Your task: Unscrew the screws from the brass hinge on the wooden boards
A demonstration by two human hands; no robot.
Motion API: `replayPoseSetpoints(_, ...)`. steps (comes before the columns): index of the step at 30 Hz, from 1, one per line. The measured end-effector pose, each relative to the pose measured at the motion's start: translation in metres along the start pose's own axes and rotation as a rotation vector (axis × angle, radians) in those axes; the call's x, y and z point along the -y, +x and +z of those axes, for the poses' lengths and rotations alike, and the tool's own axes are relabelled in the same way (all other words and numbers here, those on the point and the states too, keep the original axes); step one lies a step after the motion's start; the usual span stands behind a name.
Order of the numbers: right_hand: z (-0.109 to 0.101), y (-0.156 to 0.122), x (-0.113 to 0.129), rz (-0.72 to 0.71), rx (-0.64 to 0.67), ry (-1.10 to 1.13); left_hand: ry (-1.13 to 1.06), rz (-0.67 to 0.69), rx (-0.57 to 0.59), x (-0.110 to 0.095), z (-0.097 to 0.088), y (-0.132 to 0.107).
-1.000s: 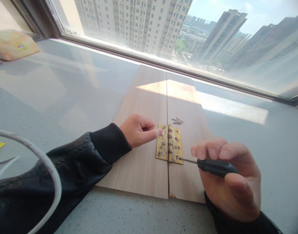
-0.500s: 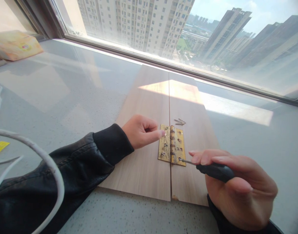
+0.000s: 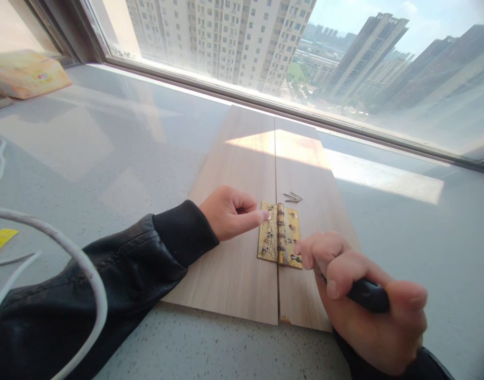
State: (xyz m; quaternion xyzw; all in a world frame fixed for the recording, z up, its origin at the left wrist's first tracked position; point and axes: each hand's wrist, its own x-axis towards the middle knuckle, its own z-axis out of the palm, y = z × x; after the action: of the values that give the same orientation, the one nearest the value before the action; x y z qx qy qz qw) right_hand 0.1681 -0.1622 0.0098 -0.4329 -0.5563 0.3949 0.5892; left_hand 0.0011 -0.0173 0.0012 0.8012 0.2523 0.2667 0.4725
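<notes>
A brass-coloured hinge [image 3: 280, 233] lies across the seam between two pale wooden boards [image 3: 242, 287]. My left hand [image 3: 234, 214] is closed, its thumb resting on the upper part of the hinge's left leaf. Several screw heads show in that leaf. In my right hand [image 3: 356, 295] is a screwdriver [image 3: 370, 296] with a black handle, fingers wrapped round it. Its metal tip sits at the lowest hole of the right leaf; most of the shaft is hidden behind the fingers. A few loose screws [image 3: 292, 197] lie on the right board, just beyond the hinge.
The boards rest on a speckled light countertop [image 3: 146, 148] below a large window. White cables [image 3: 101, 301] loop at the left, in front of my left sleeve. A yellow label [image 3: 2, 241] and a patterned box [image 3: 28, 75] are farther left.
My right hand has rolled round the screwdriver and shifted a little left, so its fingers now cover more of the shaft. The left hand stays in place.
</notes>
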Motion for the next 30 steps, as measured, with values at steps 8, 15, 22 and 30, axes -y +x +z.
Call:
replayPoseSetpoints(8,0.001,0.002,0.005,0.032,0.016,0.003,-0.003,0.008,-0.003,0.000,-0.001,-0.001)
replayPoseSetpoints(15,-0.002,0.001,-0.008,-0.173,-0.212,-0.105,0.001,0.010,-0.011,0.001,0.000,-0.001)
replayPoseSetpoints(22,-0.009,-0.001,-0.006,-0.222,-0.158,-0.252,-0.008,0.019,-0.011,0.001,0.000,-0.001)
replayPoseSetpoints(30,-0.014,0.003,-0.005,-0.183,-0.035,-0.094,-0.012,0.000,-0.005,0.000,0.000,-0.001)
